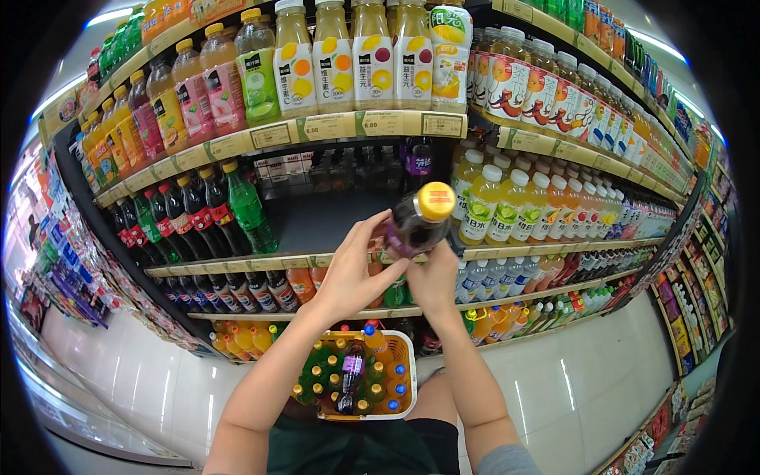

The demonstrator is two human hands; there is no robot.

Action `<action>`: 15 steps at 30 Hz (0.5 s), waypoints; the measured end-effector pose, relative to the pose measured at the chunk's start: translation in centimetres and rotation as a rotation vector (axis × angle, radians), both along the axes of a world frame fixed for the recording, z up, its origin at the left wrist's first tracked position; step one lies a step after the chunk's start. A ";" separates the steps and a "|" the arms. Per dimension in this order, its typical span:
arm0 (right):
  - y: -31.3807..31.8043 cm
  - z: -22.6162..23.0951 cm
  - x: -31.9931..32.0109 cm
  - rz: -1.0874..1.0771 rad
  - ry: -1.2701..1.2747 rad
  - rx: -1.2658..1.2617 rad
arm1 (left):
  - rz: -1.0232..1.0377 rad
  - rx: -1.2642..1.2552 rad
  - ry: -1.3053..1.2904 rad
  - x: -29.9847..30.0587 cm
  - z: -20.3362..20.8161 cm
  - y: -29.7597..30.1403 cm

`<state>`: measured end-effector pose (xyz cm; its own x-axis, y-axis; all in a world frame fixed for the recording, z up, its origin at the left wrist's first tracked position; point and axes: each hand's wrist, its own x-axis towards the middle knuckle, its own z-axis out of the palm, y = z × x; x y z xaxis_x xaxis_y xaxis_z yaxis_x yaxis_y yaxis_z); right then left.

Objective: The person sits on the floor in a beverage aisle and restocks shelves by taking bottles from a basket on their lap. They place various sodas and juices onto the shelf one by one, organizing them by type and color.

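Note:
A dark soda bottle (413, 226) with a yellow cap and a purple label is held up in front of the middle shelf, its cap tilted toward me. My left hand (356, 265) grips it from the left, thumb across the front near its lower part. Around its lower right side, my right hand (434, 281) is closed; some of those fingers are hidden behind the bottle. Just behind, a similar purple-labelled bottle (419, 162) stands on the shelf. Below my hands, a white-rimmed basket (412, 372) holds several green bottles, orange blue-capped bottles and a dark purple-labelled bottle (353, 366) lying on top.
Cola and green soda bottles (248, 207) line the middle shelf's left side. Yellow drink bottles (507, 207) stand close to my right hand's side. Juice bottles (332, 67) fill the shelf above, whose price-tag edge (317, 127) juts out. Tiled floor (546, 388) lies below.

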<state>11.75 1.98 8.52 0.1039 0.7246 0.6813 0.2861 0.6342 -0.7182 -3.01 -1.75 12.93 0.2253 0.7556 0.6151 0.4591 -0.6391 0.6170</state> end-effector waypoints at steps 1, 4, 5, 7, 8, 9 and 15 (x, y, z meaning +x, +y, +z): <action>1.0 0.1 1.0 0.003 0.030 0.006 | 0.005 -0.048 -0.004 0.0 -0.2 0.9; 4.1 0.2 3.4 -0.081 0.020 -0.104 | 0.038 -0.162 -0.023 -0.1 -0.9 3.0; 5.4 0.0 4.1 -0.136 -0.011 -0.136 | 0.058 -0.176 -0.034 -0.1 -1.2 3.6; 7.6 -0.6 4.5 -0.189 -0.018 -0.105 | 0.081 -0.202 -0.062 -0.4 -1.8 4.8; 8.3 -0.7 4.6 -0.213 -0.022 -0.090 | 0.092 -0.199 -0.050 -0.8 -2.2 5.4; 8.9 -0.8 4.6 -0.166 0.000 -0.167 | 0.103 -0.195 -0.039 -1.2 -2.7 6.0; 12.4 -2.2 4.0 -0.257 -0.258 -0.307 | 0.115 -0.198 -0.074 -1.5 -3.9 8.8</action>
